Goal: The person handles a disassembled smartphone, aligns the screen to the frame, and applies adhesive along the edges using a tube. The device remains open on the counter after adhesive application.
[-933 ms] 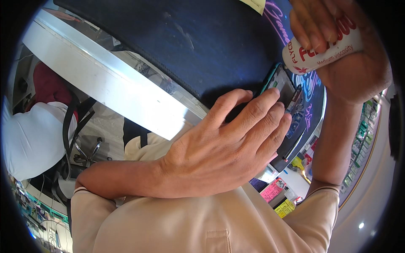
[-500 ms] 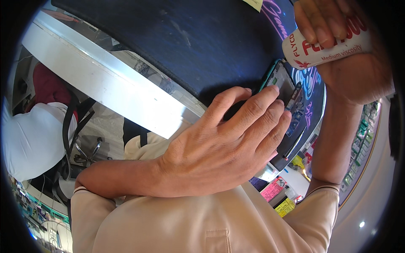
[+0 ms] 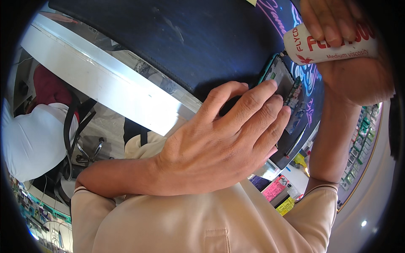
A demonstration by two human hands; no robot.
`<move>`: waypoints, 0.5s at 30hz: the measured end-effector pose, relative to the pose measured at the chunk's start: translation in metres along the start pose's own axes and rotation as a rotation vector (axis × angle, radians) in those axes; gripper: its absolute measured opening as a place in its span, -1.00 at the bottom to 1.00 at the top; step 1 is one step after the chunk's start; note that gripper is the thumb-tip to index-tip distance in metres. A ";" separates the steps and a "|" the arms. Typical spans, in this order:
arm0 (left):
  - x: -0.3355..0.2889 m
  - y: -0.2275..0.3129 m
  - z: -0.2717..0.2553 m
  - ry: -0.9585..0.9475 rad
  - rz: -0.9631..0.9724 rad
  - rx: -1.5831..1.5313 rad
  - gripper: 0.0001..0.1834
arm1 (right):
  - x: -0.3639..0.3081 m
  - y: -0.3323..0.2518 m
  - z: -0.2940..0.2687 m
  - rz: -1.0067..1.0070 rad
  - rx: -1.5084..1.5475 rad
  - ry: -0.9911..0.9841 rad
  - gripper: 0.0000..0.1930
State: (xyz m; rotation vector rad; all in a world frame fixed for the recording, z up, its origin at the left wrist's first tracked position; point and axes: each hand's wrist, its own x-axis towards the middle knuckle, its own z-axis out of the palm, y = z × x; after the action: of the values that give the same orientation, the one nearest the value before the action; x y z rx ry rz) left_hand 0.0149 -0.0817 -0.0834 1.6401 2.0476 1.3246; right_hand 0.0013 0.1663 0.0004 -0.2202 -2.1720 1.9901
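- White bottle (image 3: 312, 48) with red print lay nearly level in the upper right of the frame, its capped end toward the left.
- Right hand (image 3: 352, 75), upper right: grasping the white bottle, fingers curled over its upper side, palm beneath.
- Nozzle (image 3: 284, 53), small and dark, pointed at the top corner of the opened device; whether it touched could not be told.
- Opened device (image 3: 278, 72), phone-like, teal along one edge and grey inside, lay tilted right of centre in the upper half; its lower end was hidden.
- Left hand (image 3: 223, 139), centre: back upward, thumb and fingers slightly spread, fingertips over the lower part of the opened device. Clasping or merely resting: could not be told.
- Narrow green strip (image 3: 295, 90), apparently a circuit board, lay along the right side of the opened device.
- Dark blue mat (image 3: 168, 46) with pink and light-blue designs lay beneath, filling the upper middle.
- Thin stick-like tool (image 3: 295, 143) lay on the mat's lower right part.
- White table edge (image 3: 101, 80) ran diagonally from the upper left toward centre.
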 end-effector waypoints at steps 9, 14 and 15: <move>0.000 0.000 -0.001 -0.016 -0.010 0.001 -0.28 | -0.002 0.000 -0.003 -0.011 0.018 0.031 -0.71; 0.001 0.000 -0.002 -0.027 -0.010 -0.001 -0.28 | -0.004 0.000 -0.004 -0.014 0.026 0.044 -0.71; 0.001 0.000 -0.002 -0.026 -0.010 -0.001 -0.29 | -0.004 0.000 -0.004 -0.016 0.029 0.045 -0.71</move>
State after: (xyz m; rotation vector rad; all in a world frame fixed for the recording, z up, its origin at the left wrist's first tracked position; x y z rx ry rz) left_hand 0.0137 -0.0821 -0.0818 1.6365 2.0373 1.2939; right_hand 0.0066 0.1695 0.0010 -0.2403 -2.1100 1.9868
